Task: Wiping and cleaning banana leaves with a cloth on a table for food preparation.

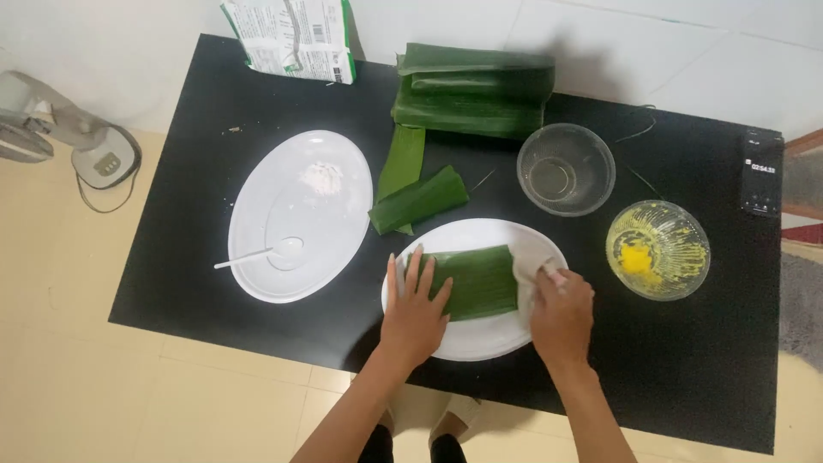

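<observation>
Your left hand [416, 304] lies flat, released, pinning the folded banana leaf [476, 281] on the round plate [480, 339]; your right hand [561, 313], at three o'clock, pinches its edge to steady it.

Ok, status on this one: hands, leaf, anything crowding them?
Left hand flat on banana leaf piece, on white plate. Right hand at leaf's right edge, grip unclear. Folded leaf strip nearby, apart.
</observation>
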